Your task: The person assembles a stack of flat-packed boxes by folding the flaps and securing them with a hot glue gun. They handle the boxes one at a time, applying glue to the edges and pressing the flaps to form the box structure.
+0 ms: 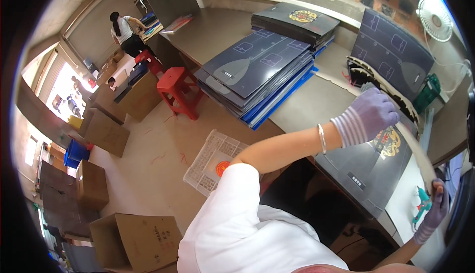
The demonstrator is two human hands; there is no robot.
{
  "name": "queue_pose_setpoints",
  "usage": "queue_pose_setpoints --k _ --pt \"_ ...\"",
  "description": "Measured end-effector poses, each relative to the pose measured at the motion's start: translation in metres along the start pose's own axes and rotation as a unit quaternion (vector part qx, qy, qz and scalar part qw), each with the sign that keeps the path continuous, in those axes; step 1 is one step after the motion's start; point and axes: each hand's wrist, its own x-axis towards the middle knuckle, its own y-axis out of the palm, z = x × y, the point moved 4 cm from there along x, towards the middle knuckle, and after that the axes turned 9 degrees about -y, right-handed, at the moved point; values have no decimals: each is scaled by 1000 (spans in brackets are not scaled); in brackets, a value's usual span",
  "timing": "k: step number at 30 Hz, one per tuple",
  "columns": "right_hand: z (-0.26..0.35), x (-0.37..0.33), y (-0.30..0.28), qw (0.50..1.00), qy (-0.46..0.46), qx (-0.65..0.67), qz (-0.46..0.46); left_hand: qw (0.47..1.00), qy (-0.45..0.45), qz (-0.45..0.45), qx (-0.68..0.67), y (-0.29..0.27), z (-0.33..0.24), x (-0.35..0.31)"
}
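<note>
Both my hands wear lilac knit gloves with fingertips showing. My left hand [372,114], closed in a fist, grips one end of a long pale strip [419,149] above the table. The strip curves down to my right hand [436,211], whose fingers are closed on its other end. Below my left hand, a black printed sheet [358,174] with a gold emblem lies on the table. A green glue gun [422,206] rests beside my right hand. Beyond my left hand stands a bundle of curved, dark-edged strips [378,77].
Stacked dark printed panels [257,65] overhang the table edge at left. Behind them sit more black sheets [297,18]. A dark panel [391,50] leans near a white fan [435,19]. On the floor are a red stool [178,92], a plastic crate [203,161] and cartons [148,241]. A person works far left.
</note>
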Motion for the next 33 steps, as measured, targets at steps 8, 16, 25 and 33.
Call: queue_pose_setpoints --k 8,16,25,33 --pt "50 33 144 938 -207 -221 166 915 -149 374 32 126 27 -26" --pt "-16 40 188 948 -192 -149 205 932 -186 305 -60 109 51 -41" --pt "-11 54 185 951 -94 -69 286 877 -139 403 -222 111 66 -40" --pt "-12 57 202 944 -122 -43 303 831 -290 401 -254 105 90 -58"
